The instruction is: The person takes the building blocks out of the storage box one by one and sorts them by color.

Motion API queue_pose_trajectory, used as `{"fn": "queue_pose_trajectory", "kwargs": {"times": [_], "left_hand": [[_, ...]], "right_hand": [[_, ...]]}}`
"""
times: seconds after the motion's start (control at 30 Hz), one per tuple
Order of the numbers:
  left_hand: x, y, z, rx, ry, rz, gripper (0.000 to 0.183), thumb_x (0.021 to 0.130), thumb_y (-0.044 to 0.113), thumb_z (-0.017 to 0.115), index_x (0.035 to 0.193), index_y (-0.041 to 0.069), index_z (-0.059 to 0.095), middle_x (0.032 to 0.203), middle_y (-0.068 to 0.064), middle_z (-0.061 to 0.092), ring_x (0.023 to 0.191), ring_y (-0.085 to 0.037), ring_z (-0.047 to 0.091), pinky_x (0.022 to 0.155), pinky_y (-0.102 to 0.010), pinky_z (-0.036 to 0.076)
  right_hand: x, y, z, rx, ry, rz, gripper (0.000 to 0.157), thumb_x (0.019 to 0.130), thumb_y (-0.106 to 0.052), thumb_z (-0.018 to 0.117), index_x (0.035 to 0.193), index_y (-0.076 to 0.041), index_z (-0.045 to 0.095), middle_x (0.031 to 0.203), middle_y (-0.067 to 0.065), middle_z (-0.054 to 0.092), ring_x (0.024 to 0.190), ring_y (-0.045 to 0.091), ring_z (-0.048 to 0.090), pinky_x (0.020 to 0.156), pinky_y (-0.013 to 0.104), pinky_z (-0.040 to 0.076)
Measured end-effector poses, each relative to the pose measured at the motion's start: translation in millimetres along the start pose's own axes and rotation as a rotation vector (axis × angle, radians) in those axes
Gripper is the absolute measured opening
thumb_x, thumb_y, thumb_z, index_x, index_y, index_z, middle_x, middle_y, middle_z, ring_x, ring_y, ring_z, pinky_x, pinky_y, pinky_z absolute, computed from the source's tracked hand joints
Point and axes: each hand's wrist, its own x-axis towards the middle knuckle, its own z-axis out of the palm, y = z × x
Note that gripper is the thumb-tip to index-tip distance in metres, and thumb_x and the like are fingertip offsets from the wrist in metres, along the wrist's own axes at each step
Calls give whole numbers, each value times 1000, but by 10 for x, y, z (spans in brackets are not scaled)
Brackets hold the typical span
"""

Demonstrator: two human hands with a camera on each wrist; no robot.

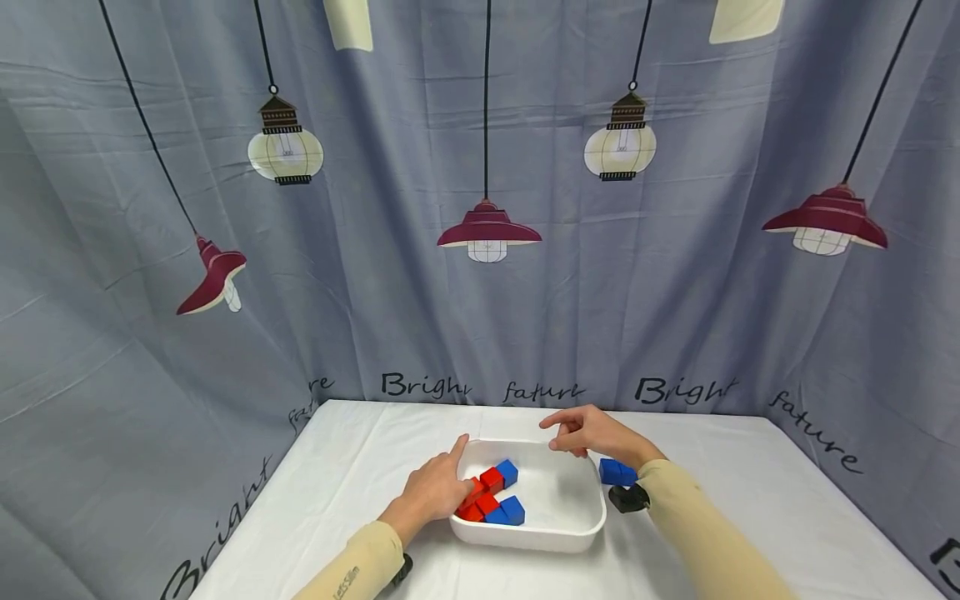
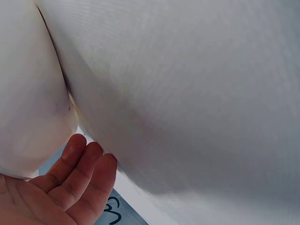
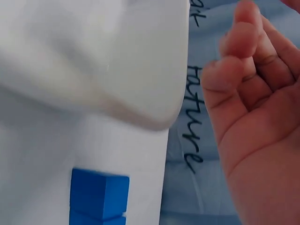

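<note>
A white plastic bin stands on the table with several red blocks and blue blocks along its left side. My left hand holds the bin's left wall, thumb over the rim and the other fingers outside. In the left wrist view three fingers lie along the outer wall. Over the far right corner of the bin hovers my right hand, fingers loosely bent and nothing between them. Two blue blocks sit on the table just right of the bin, below the right wrist.
White cloth covers the table. Behind it hangs a grey-blue curtain printed with lamps and lettering, close to the table's far edge. A black wrist strap piece shows under the right wrist.
</note>
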Motion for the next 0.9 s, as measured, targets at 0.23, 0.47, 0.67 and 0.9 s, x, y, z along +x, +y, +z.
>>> {"fn": "queue_pose_trajectory", "kwargs": {"times": [0.23, 0.47, 0.67, 0.9], "left_hand": [[-13, -20, 40, -15, 9, 1, 77, 89, 33, 64, 158, 21, 32, 132, -15, 61, 109, -31, 61, 96, -60, 49], [9, 4, 40, -13, 0, -2, 77, 89, 32, 63, 159, 21, 32, 133, -15, 61, 110, -31, 60, 96, -60, 49], [23, 14, 14, -1, -5, -2, 77, 89, 33, 63, 158, 21, 31, 135, -16, 60, 112, -31, 60, 98, -61, 48], [-3, -5, 4, -4, -4, -2, 76, 90, 33, 63, 158, 21, 32, 133, -16, 60, 111, -32, 60, 97, -60, 49]], "right_hand": [[87, -74, 137, 23, -104, -20, 44, 87, -31, 76, 127, -15, 67, 67, 6, 57, 59, 18, 53, 73, 34, 46], [162, -80, 219, 33, -157, -13, 48, 88, -28, 75, 132, -11, 64, 66, 6, 56, 60, 17, 53, 74, 33, 46], [214, -53, 277, 73, -189, -8, 47, 90, -20, 72, 133, -6, 62, 68, 8, 57, 60, 18, 51, 64, 29, 45], [260, -3, 417, 104, -217, 25, 50, 88, -15, 72, 135, -5, 61, 67, 4, 56, 62, 19, 50, 61, 28, 43]]}}
